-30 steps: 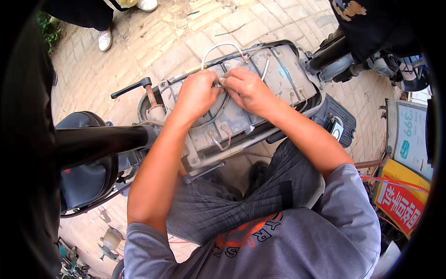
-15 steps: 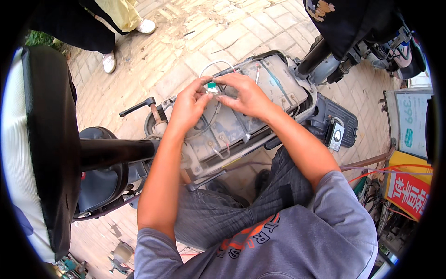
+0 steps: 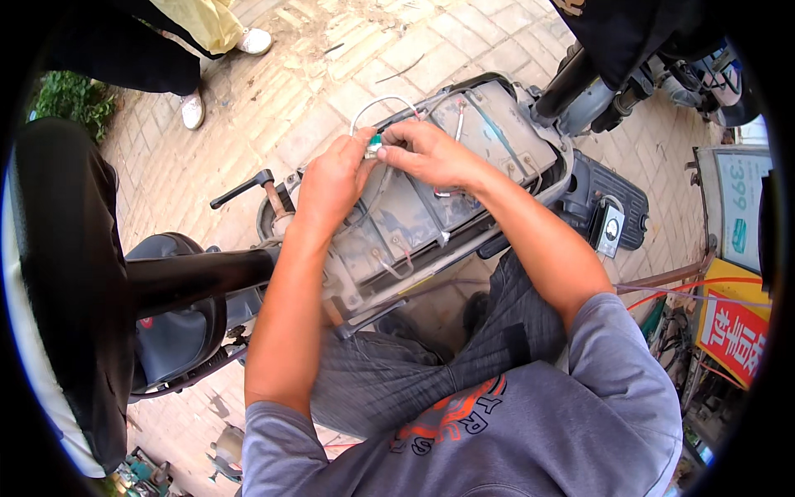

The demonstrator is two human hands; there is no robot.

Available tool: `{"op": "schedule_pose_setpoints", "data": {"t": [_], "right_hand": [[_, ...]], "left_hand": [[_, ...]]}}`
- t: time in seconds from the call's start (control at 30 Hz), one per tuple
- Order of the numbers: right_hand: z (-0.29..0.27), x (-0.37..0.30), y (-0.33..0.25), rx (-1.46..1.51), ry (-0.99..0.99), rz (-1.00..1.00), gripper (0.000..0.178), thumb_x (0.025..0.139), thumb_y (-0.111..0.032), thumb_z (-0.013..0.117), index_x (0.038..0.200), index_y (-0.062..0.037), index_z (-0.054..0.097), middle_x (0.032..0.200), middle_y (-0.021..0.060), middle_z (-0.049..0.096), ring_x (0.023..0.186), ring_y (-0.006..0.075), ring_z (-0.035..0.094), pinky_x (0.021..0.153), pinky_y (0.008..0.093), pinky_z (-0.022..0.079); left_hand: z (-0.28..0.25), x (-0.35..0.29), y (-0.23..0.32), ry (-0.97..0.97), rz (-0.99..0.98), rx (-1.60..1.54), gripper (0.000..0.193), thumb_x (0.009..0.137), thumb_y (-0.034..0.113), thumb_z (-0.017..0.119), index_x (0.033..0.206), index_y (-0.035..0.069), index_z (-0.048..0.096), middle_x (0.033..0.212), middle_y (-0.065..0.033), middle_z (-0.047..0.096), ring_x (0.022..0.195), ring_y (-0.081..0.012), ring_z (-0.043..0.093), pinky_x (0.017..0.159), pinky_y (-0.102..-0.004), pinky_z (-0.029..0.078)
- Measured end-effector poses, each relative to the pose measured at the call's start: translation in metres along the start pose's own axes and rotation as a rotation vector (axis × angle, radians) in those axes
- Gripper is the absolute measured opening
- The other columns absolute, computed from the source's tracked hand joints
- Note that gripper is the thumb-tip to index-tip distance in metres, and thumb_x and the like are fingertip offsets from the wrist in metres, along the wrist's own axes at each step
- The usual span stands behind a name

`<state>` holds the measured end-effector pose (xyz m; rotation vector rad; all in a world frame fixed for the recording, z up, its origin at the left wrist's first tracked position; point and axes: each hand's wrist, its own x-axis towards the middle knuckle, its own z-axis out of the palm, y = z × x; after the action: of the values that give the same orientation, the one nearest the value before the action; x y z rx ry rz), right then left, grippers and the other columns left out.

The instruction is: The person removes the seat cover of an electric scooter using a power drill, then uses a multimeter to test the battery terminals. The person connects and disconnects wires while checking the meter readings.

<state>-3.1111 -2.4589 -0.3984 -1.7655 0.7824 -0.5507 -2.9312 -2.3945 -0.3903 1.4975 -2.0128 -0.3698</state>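
Note:
My left hand [image 3: 330, 180] and my right hand [image 3: 432, 157] meet over the open battery compartment of an electric scooter. Their thumbs and fingertips pinch a small green-and-white piece [image 3: 375, 142] that looks like a connector; the fingers cover much of it. Beneath them lies a row of dusty grey batteries [image 3: 407, 214] with short wires joining their terminals. A white cable [image 3: 385, 98] arches up just beyond my fingertips and drops out of sight behind them.
A crank-like lever [image 3: 244, 189] juts out at the left, near a thick black tube [image 3: 199, 277]. On the scooter's black footboard [image 3: 633, 211] rests a small meter box [image 3: 611, 232]. Another person's white shoes [image 3: 192, 110] stand on the paving. A red-and-yellow sign [image 3: 733, 327] is at right.
My right thumb and fingers have closed in on the green-and-white piece, and less of it shows. The whole view has shifted slightly.

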Motion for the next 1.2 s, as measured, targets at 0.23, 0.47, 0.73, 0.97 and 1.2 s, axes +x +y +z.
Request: {"op": "schedule_pose_setpoints", "data": {"t": [0.23,0.47,0.73,0.97,1.2], "right_hand": [[0.005,0.0,0.0,0.071,0.057,0.108,0.024,0.087,-0.02,0.06,0.084,0.0045,0.062,0.067,0.0106,0.06,0.063,0.0135,0.053,0.06,0.0324,0.044],[0.006,-0.002,0.001,0.099,0.077,0.134,0.025,0.086,-0.02,0.06,0.086,0.0044,0.064,0.067,0.0095,0.061,0.064,0.0112,0.052,0.059,0.0309,0.044],[0.006,0.0,0.0,0.103,0.07,0.143,0.025,0.087,-0.019,0.059,0.088,0.005,0.065,0.069,0.0098,0.062,0.066,0.0115,0.054,0.06,0.0308,0.045],[0.004,-0.001,0.0,0.082,0.073,0.163,0.025,0.087,-0.02,0.059,0.089,0.0044,0.065,0.07,0.0098,0.063,0.066,0.0125,0.055,0.061,0.0315,0.045],[-0.001,0.0,-0.007,0.067,0.039,0.117,0.026,0.086,-0.019,0.06,0.098,0.0034,0.064,0.079,0.0127,0.064,0.072,0.0175,0.058,0.07,0.0325,0.047]], "left_hand": [[0.008,-0.001,-0.001,0.061,0.031,0.041,0.04,0.077,0.013,0.07,0.115,0.006,0.058,0.09,-0.0131,0.063,0.075,-0.034,0.063,0.061,-0.0408,0.052],[0.012,-0.003,0.0,0.074,0.014,0.092,0.04,0.077,0.014,0.07,0.115,0.006,0.058,0.092,-0.0133,0.064,0.073,-0.0342,0.064,0.061,-0.0409,0.052],[0.012,-0.004,0.003,0.078,-0.043,0.082,0.04,0.077,0.01,0.07,0.115,0.004,0.059,0.09,-0.0149,0.064,0.076,-0.033,0.064,0.064,-0.0385,0.052],[0.011,-0.002,0.003,0.039,-0.074,0.086,0.042,0.076,0.008,0.071,0.116,0.004,0.059,0.086,-0.0151,0.062,0.077,-0.0326,0.063,0.066,-0.0362,0.051],[0.01,-0.001,0.0,0.092,-0.078,0.009,0.045,0.077,0.008,0.071,0.12,0.002,0.058,0.087,-0.0156,0.063,0.072,-0.0285,0.062,0.064,-0.0333,0.051]]}}
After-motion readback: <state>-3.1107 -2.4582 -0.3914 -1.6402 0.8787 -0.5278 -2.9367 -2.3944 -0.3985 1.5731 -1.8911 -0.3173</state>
